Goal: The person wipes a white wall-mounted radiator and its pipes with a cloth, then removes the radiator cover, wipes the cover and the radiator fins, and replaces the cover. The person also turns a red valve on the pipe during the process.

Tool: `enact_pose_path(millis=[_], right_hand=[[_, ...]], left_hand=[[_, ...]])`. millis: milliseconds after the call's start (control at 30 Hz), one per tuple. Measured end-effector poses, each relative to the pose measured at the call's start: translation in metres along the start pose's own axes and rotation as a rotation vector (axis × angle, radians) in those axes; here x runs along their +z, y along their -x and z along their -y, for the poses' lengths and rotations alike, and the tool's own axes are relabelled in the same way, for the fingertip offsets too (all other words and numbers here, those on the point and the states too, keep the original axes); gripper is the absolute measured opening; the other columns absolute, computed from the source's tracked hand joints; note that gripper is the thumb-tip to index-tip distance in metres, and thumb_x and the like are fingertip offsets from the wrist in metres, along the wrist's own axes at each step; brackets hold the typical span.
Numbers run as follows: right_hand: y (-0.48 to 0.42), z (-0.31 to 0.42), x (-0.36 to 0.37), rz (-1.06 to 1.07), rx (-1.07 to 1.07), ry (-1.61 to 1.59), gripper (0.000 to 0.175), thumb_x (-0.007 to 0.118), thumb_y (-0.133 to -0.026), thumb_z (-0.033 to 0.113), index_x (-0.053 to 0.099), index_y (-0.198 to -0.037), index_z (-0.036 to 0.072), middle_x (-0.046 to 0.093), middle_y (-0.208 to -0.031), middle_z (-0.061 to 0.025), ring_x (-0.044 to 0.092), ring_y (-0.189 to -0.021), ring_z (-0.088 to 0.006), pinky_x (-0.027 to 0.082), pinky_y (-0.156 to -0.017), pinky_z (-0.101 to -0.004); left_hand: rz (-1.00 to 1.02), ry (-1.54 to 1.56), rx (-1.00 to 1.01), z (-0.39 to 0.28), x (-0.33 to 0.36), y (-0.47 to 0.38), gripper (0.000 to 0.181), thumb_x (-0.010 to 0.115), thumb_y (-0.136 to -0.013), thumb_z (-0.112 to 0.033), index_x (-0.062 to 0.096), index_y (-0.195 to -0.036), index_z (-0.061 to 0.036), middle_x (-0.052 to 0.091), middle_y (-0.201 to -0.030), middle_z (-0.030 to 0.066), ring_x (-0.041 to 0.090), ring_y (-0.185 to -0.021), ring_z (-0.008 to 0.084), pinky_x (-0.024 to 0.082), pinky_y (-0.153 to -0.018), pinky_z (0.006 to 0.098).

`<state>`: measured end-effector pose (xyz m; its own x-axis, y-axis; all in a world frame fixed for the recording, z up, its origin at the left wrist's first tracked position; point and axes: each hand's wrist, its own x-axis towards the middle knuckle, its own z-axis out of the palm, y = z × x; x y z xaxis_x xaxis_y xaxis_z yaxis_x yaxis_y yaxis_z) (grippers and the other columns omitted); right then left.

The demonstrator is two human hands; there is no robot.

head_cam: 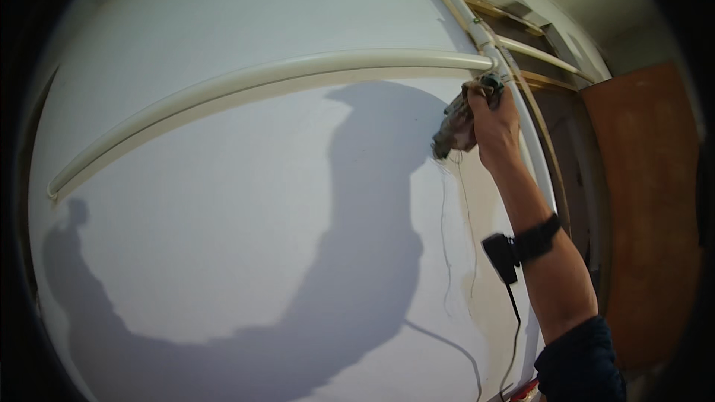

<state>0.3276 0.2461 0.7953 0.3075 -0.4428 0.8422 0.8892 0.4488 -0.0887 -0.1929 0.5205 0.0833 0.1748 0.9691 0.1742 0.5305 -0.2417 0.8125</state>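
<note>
My right hand (497,117) is raised at the upper right, its fingers closed on a crumpled, dirty cloth (461,123). Loose threads hang from the cloth in front of the pale wall (223,234). Just above the hand, a long cream-coloured pipe (313,62) meets an upright white pipe (475,28); whether the cloth touches either one cannot be told. A black strap with a small black device (503,257) and a cable is on my right forearm. My left hand is out of view.
Behind the upright pipe at the right is an opening with wooden strips (544,81) and another pale pipe (547,57). A brown-orange panel (648,206) stands farther right. A red item (525,391) shows at the bottom edge. Shadows fall across the wall.
</note>
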Motion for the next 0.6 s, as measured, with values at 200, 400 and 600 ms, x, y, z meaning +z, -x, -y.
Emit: enact_pose_path(millis=[200, 400, 600], right_hand=[[-0.07, -0.024, -0.046, -0.102, 0.201, -0.295, 0.032, 0.054, -0.091, 0.001, 0.052, -0.123, 0.001, 0.06, -0.094, -0.0085, 0.061, -0.074, -0.0172, 0.052, -0.061, -0.0356], [-0.096, -0.029, -0.026, -0.107, 0.165, -0.105, 0.034, 0.056, -0.091, 0.007, 0.054, -0.124, -0.002, 0.062, -0.097, -0.0148, 0.061, -0.079, -0.0208, 0.052, -0.065, -0.0372], [-0.096, 0.0, -0.015, -0.027, 0.252, 0.02, 0.043, 0.06, -0.092, 0.021, 0.057, -0.122, -0.009, 0.065, -0.103, -0.0218, 0.064, -0.085, -0.0259, 0.053, -0.069, -0.0417]], left_hand=[[0.007, -0.023, 0.04, -0.015, 0.014, -0.004, 0.042, 0.072, -0.095, -0.022, 0.062, -0.133, -0.0087, 0.069, -0.107, 0.0185, 0.067, -0.088, 0.0347, 0.057, -0.078, 0.048], [0.006, -0.043, 0.058, -0.026, 0.018, -0.003, 0.042, 0.072, -0.095, -0.022, 0.062, -0.133, -0.0086, 0.068, -0.108, 0.0186, 0.067, -0.088, 0.0347, 0.057, -0.078, 0.048], [0.018, -0.054, 0.075, -0.027, 0.021, 0.005, 0.042, 0.072, -0.095, -0.022, 0.061, -0.133, -0.0086, 0.068, -0.109, 0.0187, 0.067, -0.088, 0.0347, 0.057, -0.078, 0.048]])
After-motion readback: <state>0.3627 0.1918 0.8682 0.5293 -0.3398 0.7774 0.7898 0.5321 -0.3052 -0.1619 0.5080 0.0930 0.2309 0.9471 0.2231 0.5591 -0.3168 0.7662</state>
